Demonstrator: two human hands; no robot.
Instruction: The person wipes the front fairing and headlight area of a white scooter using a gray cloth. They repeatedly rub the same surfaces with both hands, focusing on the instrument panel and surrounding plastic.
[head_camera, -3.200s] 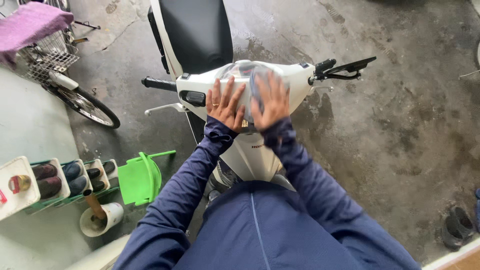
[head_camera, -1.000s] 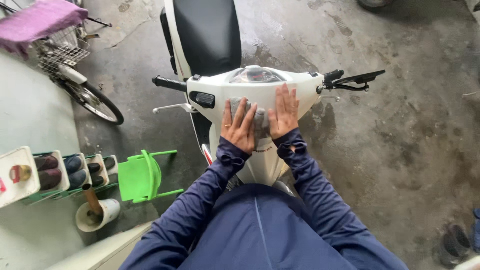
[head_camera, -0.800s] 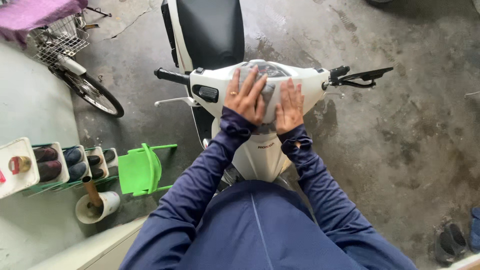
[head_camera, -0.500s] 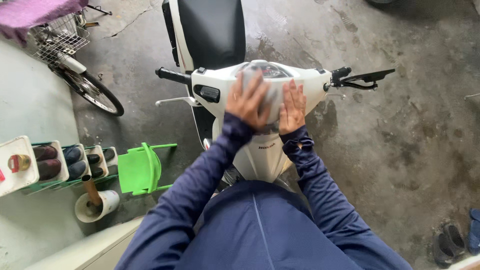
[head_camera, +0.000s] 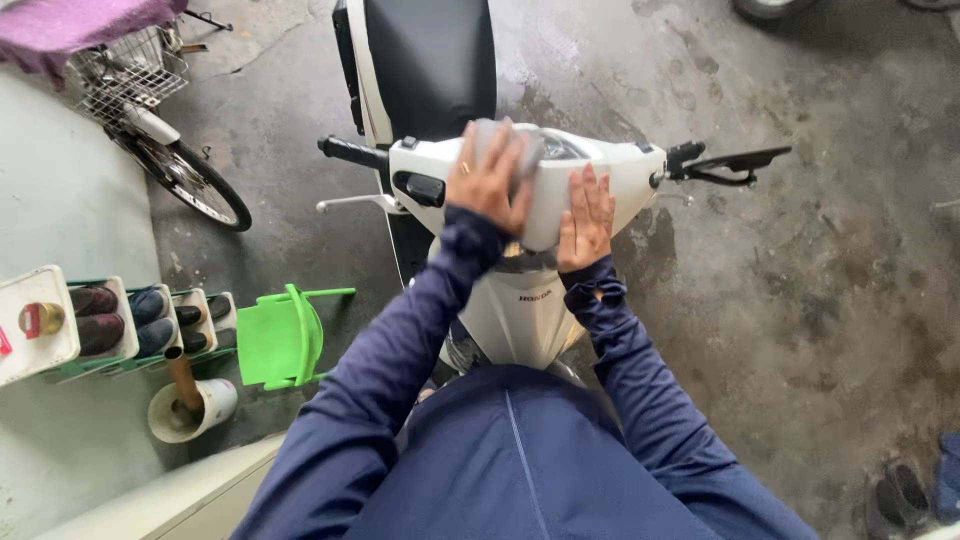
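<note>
A white scooter (head_camera: 625, 168) with a black seat (head_camera: 430, 60) stands in front of me, nose toward me. My left hand (head_camera: 488, 185) presses a grey cloth (head_camera: 522, 150) onto the top of the handlebar cover, over the instrument panel. My right hand (head_camera: 586, 218) lies flat, fingers spread, on the front of the same cover just right of the cloth, holding nothing. Both arms are in dark blue sleeves. The black left grip (head_camera: 350, 152) and the right brake lever (head_camera: 735, 160) stick out at either side.
A bicycle (head_camera: 175, 175) with a wire basket leans at the upper left under a purple cloth (head_camera: 70, 20). A green plastic chair (head_camera: 280, 338), a shoe rack (head_camera: 120, 320) and a white bucket (head_camera: 192, 408) stand at the left. Sandals (head_camera: 900, 495) lie on wet concrete, bottom right.
My left hand has slid the grey cloth up from the front panel onto the top of the handlebar cover. My right hand stays flat on the front cover.
</note>
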